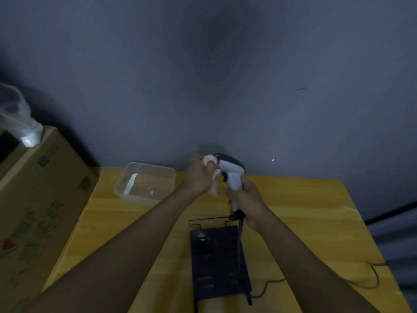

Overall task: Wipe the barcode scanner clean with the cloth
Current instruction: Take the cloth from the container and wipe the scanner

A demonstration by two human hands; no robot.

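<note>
A white and black barcode scanner is held upright above the yellow table, its head pointing left. My right hand grips its handle from the right. My left hand holds a pale pink cloth bunched against the front of the scanner's head; part of the cloth hangs below the fist. The scanner's dark cable runs down from the handle and across the table to the right.
A clear plastic container stands at the table's back left. A black slotted stand lies near the front, under my arms. A cardboard box with a plastic bag on top sits left of the table. A grey wall is behind.
</note>
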